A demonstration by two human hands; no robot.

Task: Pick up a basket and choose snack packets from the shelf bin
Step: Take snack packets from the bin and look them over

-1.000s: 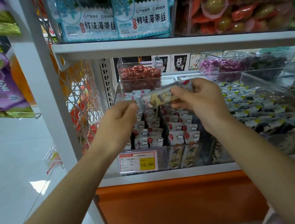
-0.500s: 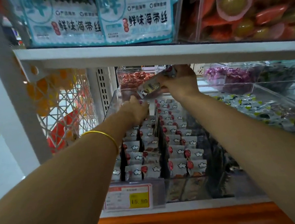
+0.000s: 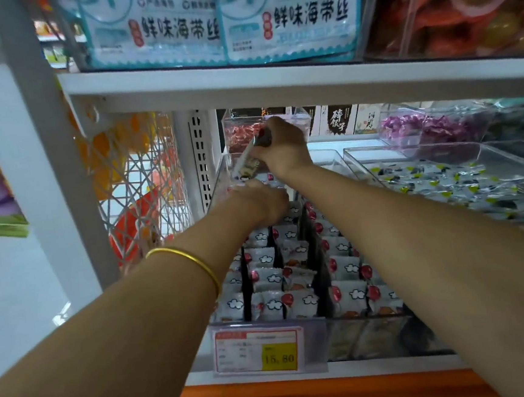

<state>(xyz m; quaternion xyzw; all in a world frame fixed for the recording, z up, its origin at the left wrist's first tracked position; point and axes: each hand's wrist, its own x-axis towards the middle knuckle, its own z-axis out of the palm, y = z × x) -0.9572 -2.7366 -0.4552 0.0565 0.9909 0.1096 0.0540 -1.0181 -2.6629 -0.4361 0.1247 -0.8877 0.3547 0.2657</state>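
Clear-film snack packet (image 3: pixel 246 163), printed face blurred, sits a little above centre frame, tilted steeply with its lower end down. The right hand (image 3: pixel 281 149) pinches its upper end, fingers curled round it, over the far end of the shelf bin (image 3: pixel 221 183). It is just in front of a small clear box of red sweets (image 3: pixel 239 133).

The left hand (image 3: pixel 261 200) is just below the packet, at the back of the bin's rows of white packets (image 3: pixel 295 303). Only its back shows. Fingers are hidden, so I cannot tell whether it grips anything. A gold bangle (image 3: pixel 193 261) is on that forearm.

Step in hand, as I judge it: sorting and choosing at the bin's back. To do it well, keep the pinched packet clear of the upper shelf board (image 3: pixel 276 83) and lift a packet straight up from its row so its neighbours stay standing. No basket can be made out for certain. A white lattice (image 3: pixel 146 189) shows centre left.

Price tag (image 3: pixel 267 349) at the bin's front. A second clear bin (image 3: pixel 408 149) of green-spotted packets lies to the right.

Against one second ago: both hands then held the packet level near the bin's middle. Now the left has let go and dropped lower, the right has carried the packet deeper and tipped it, and the view sits closer in.
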